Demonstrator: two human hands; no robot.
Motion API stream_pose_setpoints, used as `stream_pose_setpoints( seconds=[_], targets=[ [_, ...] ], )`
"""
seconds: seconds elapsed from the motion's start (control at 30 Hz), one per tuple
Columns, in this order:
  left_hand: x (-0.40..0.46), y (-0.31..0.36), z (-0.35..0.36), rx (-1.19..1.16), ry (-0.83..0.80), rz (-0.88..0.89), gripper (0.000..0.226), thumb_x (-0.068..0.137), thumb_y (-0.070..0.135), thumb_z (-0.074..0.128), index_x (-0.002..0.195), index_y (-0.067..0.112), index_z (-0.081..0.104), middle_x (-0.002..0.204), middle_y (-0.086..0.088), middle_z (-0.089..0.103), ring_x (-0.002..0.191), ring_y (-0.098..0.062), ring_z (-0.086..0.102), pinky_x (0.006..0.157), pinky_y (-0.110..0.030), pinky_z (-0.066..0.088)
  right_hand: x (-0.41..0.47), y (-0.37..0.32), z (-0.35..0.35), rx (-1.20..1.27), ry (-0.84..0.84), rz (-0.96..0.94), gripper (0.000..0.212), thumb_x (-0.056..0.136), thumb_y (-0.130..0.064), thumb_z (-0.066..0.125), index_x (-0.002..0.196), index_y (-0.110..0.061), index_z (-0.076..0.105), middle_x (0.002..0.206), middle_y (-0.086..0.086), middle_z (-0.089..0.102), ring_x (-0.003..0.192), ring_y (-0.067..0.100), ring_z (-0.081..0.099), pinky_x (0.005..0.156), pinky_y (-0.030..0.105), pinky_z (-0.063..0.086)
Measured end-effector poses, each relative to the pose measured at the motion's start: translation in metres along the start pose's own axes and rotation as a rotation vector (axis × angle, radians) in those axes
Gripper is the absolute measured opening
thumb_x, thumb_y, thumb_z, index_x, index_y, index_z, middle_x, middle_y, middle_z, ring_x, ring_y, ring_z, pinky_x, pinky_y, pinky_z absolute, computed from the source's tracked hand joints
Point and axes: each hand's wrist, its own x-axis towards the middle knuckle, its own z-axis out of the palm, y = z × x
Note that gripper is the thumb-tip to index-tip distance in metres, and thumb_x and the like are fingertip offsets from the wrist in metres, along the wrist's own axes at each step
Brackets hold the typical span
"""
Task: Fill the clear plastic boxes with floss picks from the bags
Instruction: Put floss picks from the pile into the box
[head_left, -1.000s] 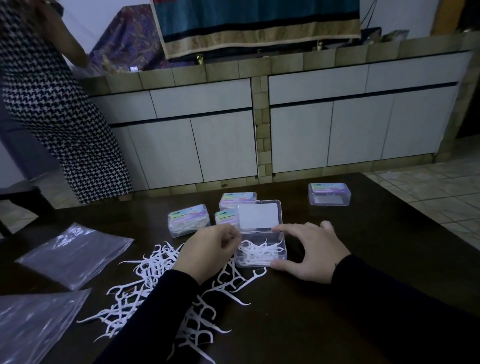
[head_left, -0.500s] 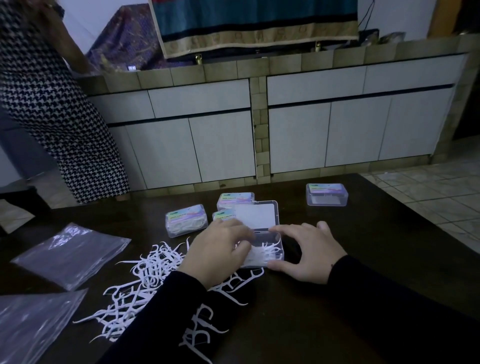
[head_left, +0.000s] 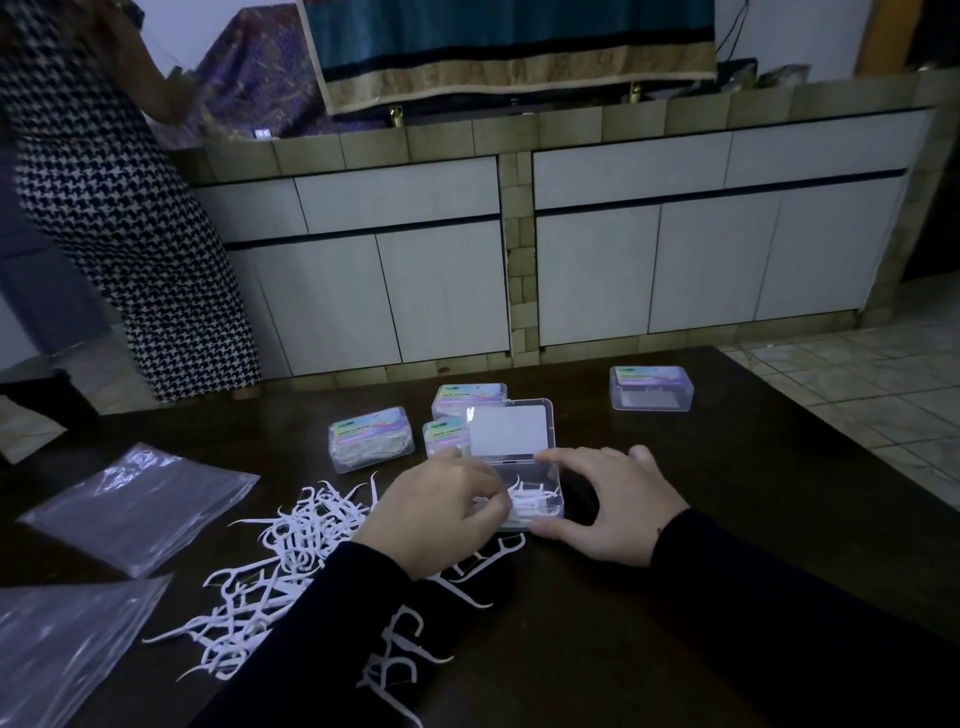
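From the head view: on the dark table (head_left: 649, 623) the open clear box (head_left: 540, 493) sits mid-table, lid (head_left: 509, 430) tipped up behind it, white picks inside. The right hand (head_left: 615, 506) braces the box's right side, thumb at the near corner, fingers spread along the hinge edge. The left hand (head_left: 441, 512) has curled fingers pinching something at the box's left rim; what exactly, I can't tell. Loose white floss picks (head_left: 291, 551) sprawl left of the box, under the sleeve. Three closed filled boxes (head_left: 371, 439) cluster behind, a fourth labelled box (head_left: 651, 388) apart to the right. Two flat clear bags (head_left: 140, 506) lie at far left.
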Motion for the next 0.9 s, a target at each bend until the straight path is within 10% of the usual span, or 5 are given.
stream_pose_setpoints(
  seconds=[0.37,0.57,0.9],
  targets=[
    [-0.024,-0.029,-0.018,0.100,0.217,0.024,0.017,0.089,0.037,0.058,0.099,0.031,0.071,0.103,0.016,0.063,0.093,-0.008,0.054,0.072,-0.025,0.049,-0.007,-0.026,0.003,-0.195,0.205,-0.113,0.078,0.073,-0.080,0.031,0.136,-0.035,0.043,0.118,-0.005,0.046,0.105,0.015,0.043,0.089,0.037,0.030],
    [-0.083,-0.087,-0.049,0.089,0.054,-0.206,0.026,0.088,0.049,0.056,0.109,0.036,0.066,0.114,0.017,0.056,0.104,-0.006,0.049,0.092,-0.029,0.045,-0.002,-0.073,0.018,-0.154,0.231,-0.370,0.048,0.083,-0.065,0.042,0.111,-0.032,0.065,0.095,-0.009,0.057,0.089,0.014,0.051,0.077,0.032,0.023],
    [-0.143,-0.134,-0.075,0.009,-0.088,-0.488,0.027,0.087,0.023,0.068,0.114,0.028,0.066,0.111,0.011,0.062,0.096,-0.003,0.055,0.080,-0.011,0.037,0.059,-0.161,0.036,-0.251,0.042,-0.270,0.048,0.092,-0.055,0.038,0.131,-0.031,0.052,0.122,-0.006,0.055,0.116,0.018,0.044,0.097,0.042,0.026]
  ],
)
